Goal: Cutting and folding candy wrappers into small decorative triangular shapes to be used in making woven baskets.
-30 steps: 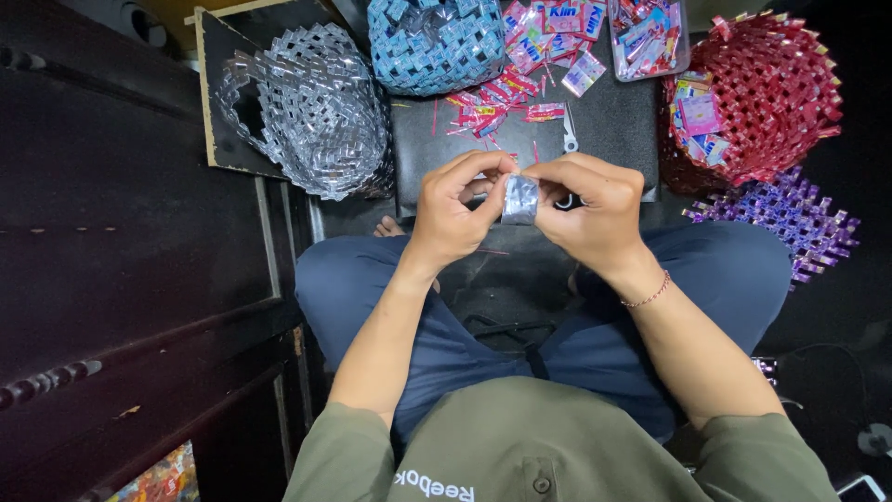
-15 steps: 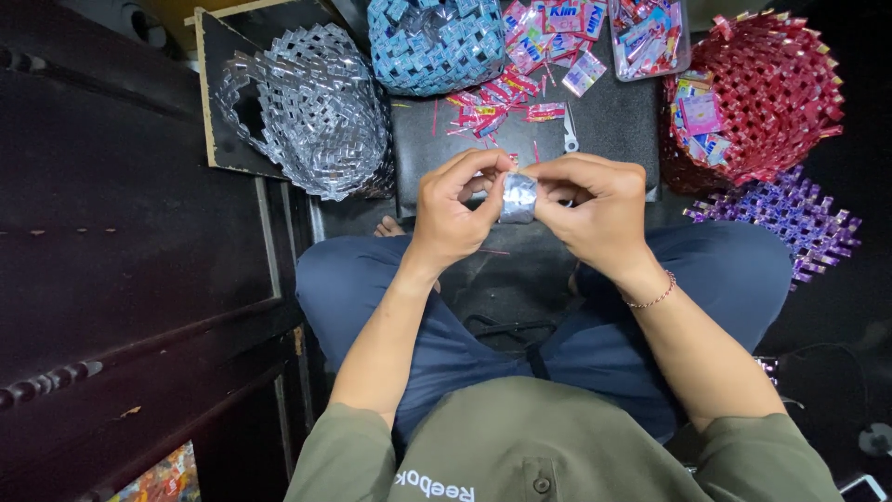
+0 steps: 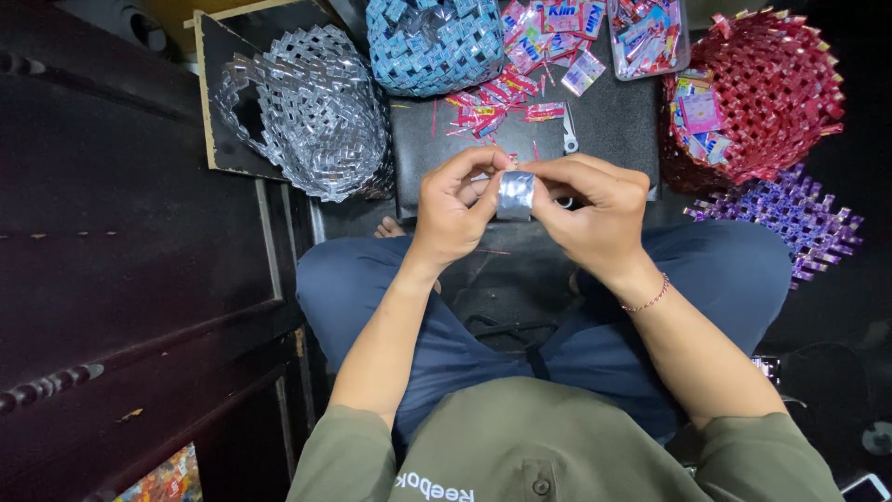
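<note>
foil strip (image 3: 515,194): shiny silver, plain, pinched between both hands
left woven basket (image 3: 307,107): silver, zigzag weave of folded foil
top woven basket (image 3: 435,42): light blue and white, checked weave
right woven basket (image 3: 771,88): red with pink flecks, yellow at rim
woven mat (image 3: 790,218): purple and silver, lattice pattern
loose sachets (image 3: 539,46): pink, red, white, some blue
trousers (image 3: 353,279): dark blue, plain
shirt (image 3: 557,446): olive green
bracelet (image 3: 648,297): thin, pinkish beads
board (image 3: 595,121): black
</note>
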